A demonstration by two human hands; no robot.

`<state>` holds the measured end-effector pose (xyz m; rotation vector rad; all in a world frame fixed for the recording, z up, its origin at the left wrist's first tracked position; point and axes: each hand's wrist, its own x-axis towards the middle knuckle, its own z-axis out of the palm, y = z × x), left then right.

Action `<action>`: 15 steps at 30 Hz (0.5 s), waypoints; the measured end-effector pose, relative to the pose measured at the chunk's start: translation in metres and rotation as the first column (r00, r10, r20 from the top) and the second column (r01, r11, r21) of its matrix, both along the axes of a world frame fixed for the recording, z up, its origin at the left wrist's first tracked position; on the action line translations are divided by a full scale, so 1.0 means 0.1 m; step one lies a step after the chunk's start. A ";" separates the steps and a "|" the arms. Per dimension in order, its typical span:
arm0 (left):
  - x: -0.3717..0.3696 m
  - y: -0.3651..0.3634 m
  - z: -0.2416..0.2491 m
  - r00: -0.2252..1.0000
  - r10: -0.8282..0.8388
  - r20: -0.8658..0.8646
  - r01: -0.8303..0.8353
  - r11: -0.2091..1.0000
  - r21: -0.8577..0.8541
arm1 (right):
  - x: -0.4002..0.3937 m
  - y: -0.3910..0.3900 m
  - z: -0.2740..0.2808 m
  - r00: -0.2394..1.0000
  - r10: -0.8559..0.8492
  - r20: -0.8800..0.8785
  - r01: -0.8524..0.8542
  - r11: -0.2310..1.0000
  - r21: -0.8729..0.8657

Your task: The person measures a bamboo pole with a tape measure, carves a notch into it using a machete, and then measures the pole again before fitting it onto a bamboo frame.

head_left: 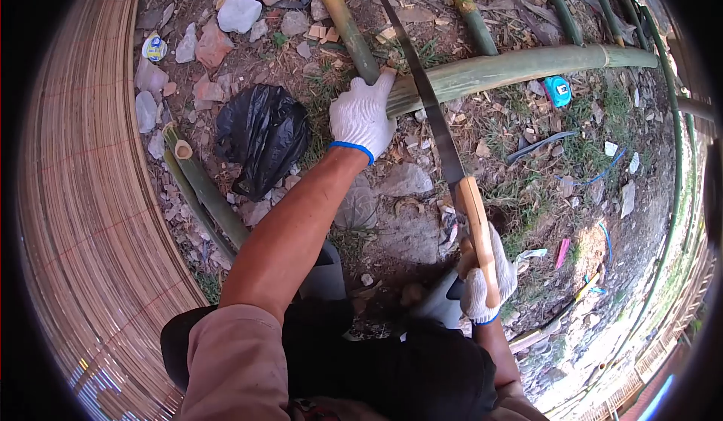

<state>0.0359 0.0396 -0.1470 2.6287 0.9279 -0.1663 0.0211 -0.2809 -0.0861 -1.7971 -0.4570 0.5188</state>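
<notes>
My left hand (363, 116), in a white knit glove with a blue cuff, is closed on the near end of a thick green bamboo pole (512, 73). A thinner bamboo pole (350, 25) meets it at my fingers. The wooden handle of a hand saw (438, 120) is in my gloved right hand (498, 278). Its long dark blade points up and away, crossing over the thick pole just right of my left hand. The fingers of my right hand are partly hidden behind the handle.
A black plastic bag (263, 138) lies left of my left arm, near cut bamboo lengths (207, 187). A turquoise tape measure (557, 91) rests beyond the pole. Stones (239, 13) and wood chips litter the ground. A slatted bamboo screen (83, 180) lines the left side.
</notes>
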 end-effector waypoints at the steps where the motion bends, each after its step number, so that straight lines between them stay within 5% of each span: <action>1: 0.02 0.00 0.04 1.000 0.020 -0.017 -0.020 1.000 -0.014 | 0.17 0.35 0.03 0.998 0.023 0.057 -0.021 0.999 -0.043; 4: 0.01 0.04 0.07 0.999 -0.015 -0.030 0.014 1.000 -0.024 | 0.49 0.94 -0.08 0.965 0.075 0.252 -0.057 0.995 -0.078; 8: 0.00 0.06 0.03 1.000 -0.017 -0.002 0.016 0.999 -0.039 | 0.13 0.29 0.09 0.989 0.047 0.137 -0.036 0.996 -0.082; 10: 0.01 0.08 0.04 1.000 -0.001 -0.025 0.000 1.000 -0.018 | -0.06 -0.05 -0.01 0.994 0.019 0.108 0.021 0.935 -0.354; 12: 0.01 0.00 0.03 1.000 0.007 0.008 -0.007 1.000 -0.008 | 0.09 0.17 0.00 0.987 0.023 0.157 -0.009 0.996 -0.089; 15: 0.02 0.03 0.01 1.000 -0.001 0.007 0.001 1.000 -0.009 | 0.33 0.66 -0.31 0.969 0.065 0.240 -0.052 0.997 -0.062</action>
